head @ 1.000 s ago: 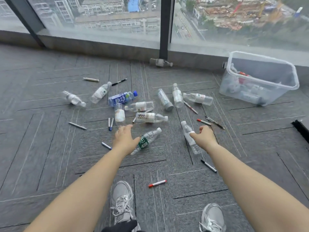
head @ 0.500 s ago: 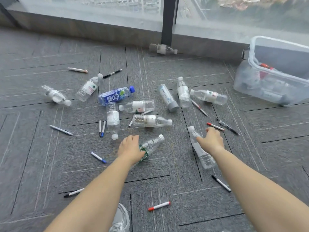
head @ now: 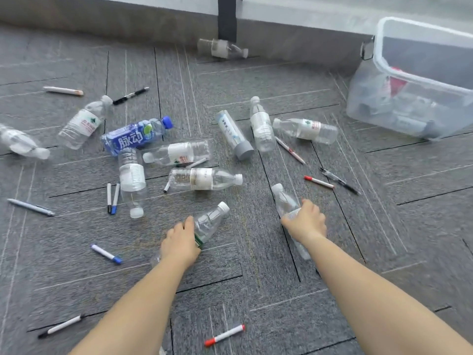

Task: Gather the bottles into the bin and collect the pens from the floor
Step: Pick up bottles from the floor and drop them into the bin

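Two hands low over the grey carpet, each on a lying clear bottle. Left hand covers the body of the green-label bottle, cap pointing far-right; fingers curl over it, grip looks closed. Right hand wraps the middle of another clear bottle, cap pointing far. Bin sits far right by the window wall, clear plastic, some items already inside. About ten more bottles lie scattered mid-floor, among them a blue bottle. Pens strewn around: red-capped pen near centre, blue-capped pen left of left hand, black pen far left
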`<state>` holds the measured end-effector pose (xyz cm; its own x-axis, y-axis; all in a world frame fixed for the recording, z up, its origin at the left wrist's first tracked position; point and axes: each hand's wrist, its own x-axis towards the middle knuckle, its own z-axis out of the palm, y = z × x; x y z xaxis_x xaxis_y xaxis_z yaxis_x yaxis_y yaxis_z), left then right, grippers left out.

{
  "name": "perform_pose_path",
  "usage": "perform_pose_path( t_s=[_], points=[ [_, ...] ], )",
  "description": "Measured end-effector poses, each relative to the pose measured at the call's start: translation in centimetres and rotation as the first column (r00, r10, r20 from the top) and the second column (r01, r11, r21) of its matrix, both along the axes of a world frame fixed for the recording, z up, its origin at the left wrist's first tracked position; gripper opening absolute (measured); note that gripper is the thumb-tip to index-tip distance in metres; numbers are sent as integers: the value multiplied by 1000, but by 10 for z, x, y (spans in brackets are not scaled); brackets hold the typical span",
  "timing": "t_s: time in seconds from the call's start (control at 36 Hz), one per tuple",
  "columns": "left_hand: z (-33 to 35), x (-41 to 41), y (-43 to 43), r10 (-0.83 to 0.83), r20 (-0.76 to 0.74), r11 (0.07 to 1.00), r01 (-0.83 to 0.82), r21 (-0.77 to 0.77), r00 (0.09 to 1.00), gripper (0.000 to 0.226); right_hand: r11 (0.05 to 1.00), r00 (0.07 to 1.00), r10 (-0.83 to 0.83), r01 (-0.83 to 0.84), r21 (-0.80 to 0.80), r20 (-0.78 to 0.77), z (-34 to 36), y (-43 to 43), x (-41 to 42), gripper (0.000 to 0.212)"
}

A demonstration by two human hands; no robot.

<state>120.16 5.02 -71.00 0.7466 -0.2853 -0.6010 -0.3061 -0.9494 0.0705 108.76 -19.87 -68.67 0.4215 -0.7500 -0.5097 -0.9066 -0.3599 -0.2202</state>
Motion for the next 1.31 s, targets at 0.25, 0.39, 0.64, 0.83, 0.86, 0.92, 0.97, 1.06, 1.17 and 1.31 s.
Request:
perform_pose_path(
  t_s=[0.25, 0.39, 0.64, 0.83, 0.86, 0.92, 0.97, 1.06, 1.17, 1.31],
  points=[
    [38, 17, -6, 46, 27, 991, -42, -127, 999, 88, 997, 989, -71, 72, 5, -131, -5, 13, 5, 72],
    [77, 25, -23, 94, 28, 976, -86, -199, 995, 88, 995, 995, -85, 87, 50, -44, 31, 9, 13, 70],
    [184, 11, -69, 173, 33, 905, -146, -399, 984, 88, 993, 982, -109, 102, 54, 154, 147, -19, 13, 68],
    [262, -23, -100, 109, 91, 864, -49, -502, 990, 85, 996, 945, -94, 93, 17, 313, 238, -26, -10, 65],
    [274, -29, -102, 107, 96, 852, -42, -522, 990, 85, 996, 936, -91, 93, 10, 340, 250, -26, -16, 66],
    [298, -40, -104, 117, 106, 821, -36, -569, 988, 84, 995, 915, -84, 97, -12, 394, 276, -27, -30, 68],
    [323, -54, -104, 121, 139, 791, -11, -612, 983, 80, 994, 885, -80, 106, -32, 459, 305, -27, -48, 71],
    [362, -76, -105, 156, 167, 737, -2, -676, 974, 76, 990, 819, -90, 134, -36, 566, 348, -25, -83, 74],
    [408, -110, -113, 187, 111, 625, -31, -780, 976, 73, 985, 708, -122, 175, -6, 696, 395, -19, -137, 78],
    [454, -152, -133, 155, 148, 555, 38, -831, 977, 69, 976, 610, -135, 219, -3, 781, 436, -29, -196, 74]
  ],
)
